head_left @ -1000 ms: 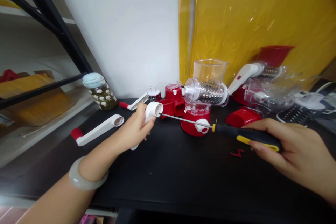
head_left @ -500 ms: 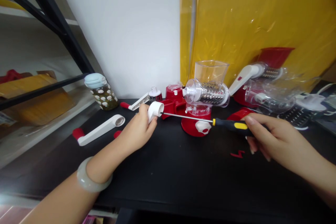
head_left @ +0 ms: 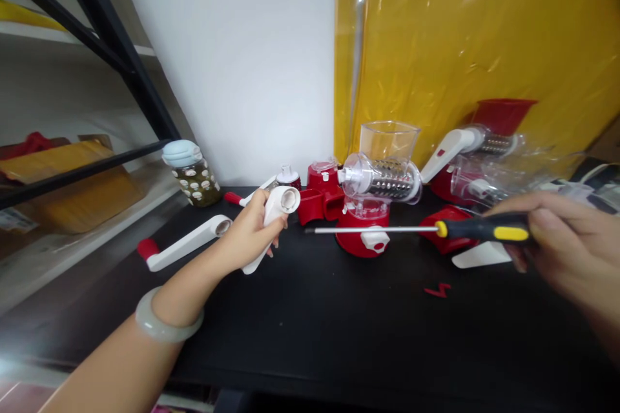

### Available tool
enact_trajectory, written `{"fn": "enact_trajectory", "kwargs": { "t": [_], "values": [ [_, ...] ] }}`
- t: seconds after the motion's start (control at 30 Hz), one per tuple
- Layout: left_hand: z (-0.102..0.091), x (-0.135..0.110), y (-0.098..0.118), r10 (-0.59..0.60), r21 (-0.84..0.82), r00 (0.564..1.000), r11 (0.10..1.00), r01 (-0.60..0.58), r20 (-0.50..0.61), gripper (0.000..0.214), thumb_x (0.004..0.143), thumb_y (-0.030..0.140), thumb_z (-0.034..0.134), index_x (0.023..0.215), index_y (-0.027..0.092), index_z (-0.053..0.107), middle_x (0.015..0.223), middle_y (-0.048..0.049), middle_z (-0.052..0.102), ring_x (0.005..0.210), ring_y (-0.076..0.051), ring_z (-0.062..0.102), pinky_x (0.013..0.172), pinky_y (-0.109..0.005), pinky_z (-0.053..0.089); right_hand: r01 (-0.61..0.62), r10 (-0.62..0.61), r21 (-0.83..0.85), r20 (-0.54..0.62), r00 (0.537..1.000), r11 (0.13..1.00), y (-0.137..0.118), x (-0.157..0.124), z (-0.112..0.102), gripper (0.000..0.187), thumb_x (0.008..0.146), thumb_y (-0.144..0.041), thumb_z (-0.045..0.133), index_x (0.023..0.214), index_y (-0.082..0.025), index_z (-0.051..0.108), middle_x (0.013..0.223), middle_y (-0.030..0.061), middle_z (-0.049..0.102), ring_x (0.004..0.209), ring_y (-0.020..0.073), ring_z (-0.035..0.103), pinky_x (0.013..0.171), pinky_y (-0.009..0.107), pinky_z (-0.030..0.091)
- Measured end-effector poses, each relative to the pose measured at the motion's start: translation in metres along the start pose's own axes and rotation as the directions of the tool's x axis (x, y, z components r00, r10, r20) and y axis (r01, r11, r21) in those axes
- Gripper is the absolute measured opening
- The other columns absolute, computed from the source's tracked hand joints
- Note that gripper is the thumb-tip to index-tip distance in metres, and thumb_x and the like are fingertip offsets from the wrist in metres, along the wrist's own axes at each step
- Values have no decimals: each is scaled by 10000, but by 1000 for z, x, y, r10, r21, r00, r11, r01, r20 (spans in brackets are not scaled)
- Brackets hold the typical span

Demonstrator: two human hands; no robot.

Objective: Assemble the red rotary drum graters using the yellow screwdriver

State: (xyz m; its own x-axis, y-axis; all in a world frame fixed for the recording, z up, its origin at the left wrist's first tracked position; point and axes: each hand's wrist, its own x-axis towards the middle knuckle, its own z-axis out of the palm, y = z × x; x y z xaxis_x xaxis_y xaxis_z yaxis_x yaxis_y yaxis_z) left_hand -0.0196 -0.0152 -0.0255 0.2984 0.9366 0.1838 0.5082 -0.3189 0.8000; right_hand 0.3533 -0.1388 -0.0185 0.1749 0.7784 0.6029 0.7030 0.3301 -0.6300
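Observation:
My left hand (head_left: 256, 226) is wrapped round a white crank handle (head_left: 278, 201), its round socket turned up toward me. In my right hand (head_left: 562, 245) is a screwdriver (head_left: 465, 230) with a black and yellow grip; its shaft points left, and the tip stands a little apart from the socket. Behind the shaft is a rotary grater (head_left: 382, 181) with a clear hopper, a metal drum and a red base (head_left: 356, 242). Another white crank handle (head_left: 191, 244) with a red knob lies left of my left hand.
Red grater parts (head_left: 322, 190) stand behind my left hand. A second grater (head_left: 484, 135) and clear plastic parts are at the back right. A patterned jar (head_left: 191, 174) stands at the back left. A small red zigzag piece (head_left: 438, 290) lies on the black table (head_left: 339, 329).
The screwdriver has moved right, its tip out of the socket. My left hand has turned the crank handle so the socket faces me more. A white piece now shows beside my right hand.

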Motion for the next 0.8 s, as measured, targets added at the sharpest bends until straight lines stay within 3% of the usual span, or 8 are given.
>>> {"fn": "enact_trajectory", "kwargs": {
  "t": [0.17, 0.37, 0.5, 0.63, 0.8],
  "values": [
    [-5, -1, 3, 23, -46, 993, 999, -18, 112, 286, 865, 389, 609, 950, 236, 383, 646, 58, 567, 480, -139, 570, 422, -274, 523, 130, -152, 96, 286, 946, 987, 16, 3, 13, 275, 947, -506, 494, 979, -277, 642, 640, -5, 640, 474, 141, 583, 438, 242, 461],
    [-7, -3, 6, 122, -171, 977, 981, -92, 174, 296, 876, 386, 605, 935, 238, 356, 816, 24, 593, 522, -109, 579, 440, -268, 545, -11, -50, 114, 517, 855, 993, 16, 1, 31, 339, 958, -506, 474, 1056, -213, 614, 921, 56, 652, 637, 144, 625, 588, 283, 542],
    [-9, -3, 6, 161, -207, 969, 971, -121, 190, 291, 893, 386, 594, 934, 235, 349, 815, 29, 589, 496, -94, 565, 425, -250, 528, -26, -33, 93, 579, 814, 995, 18, 1, 38, 320, 968, -485, 468, 1083, -215, 596, 884, 38, 649, 670, 146, 626, 632, 289, 539],
    [-11, -3, 6, 190, -253, 962, 958, -138, 196, 289, 901, 385, 602, 952, 228, 365, 850, 14, 614, 510, -90, 574, 438, -243, 530, -31, -43, 110, 615, 788, 993, 22, 4, 42, 319, 964, -465, 490, 1150, -220, 578, 998, 54, 664, 847, 171, 659, 745, 306, 552],
    [-14, -3, 5, 213, -300, 953, 943, -143, 216, 262, 918, 362, 605, 990, 215, 400, 954, -32, 672, 590, -107, 639, 477, -238, 551, 28, -69, 73, 652, 755, 997, 25, 10, 44, 317, 868, -425, 650, 1104, -214, 629, 1092, 63, 676, 1009, 204, 644, 875, 344, 518]
  ]
}}
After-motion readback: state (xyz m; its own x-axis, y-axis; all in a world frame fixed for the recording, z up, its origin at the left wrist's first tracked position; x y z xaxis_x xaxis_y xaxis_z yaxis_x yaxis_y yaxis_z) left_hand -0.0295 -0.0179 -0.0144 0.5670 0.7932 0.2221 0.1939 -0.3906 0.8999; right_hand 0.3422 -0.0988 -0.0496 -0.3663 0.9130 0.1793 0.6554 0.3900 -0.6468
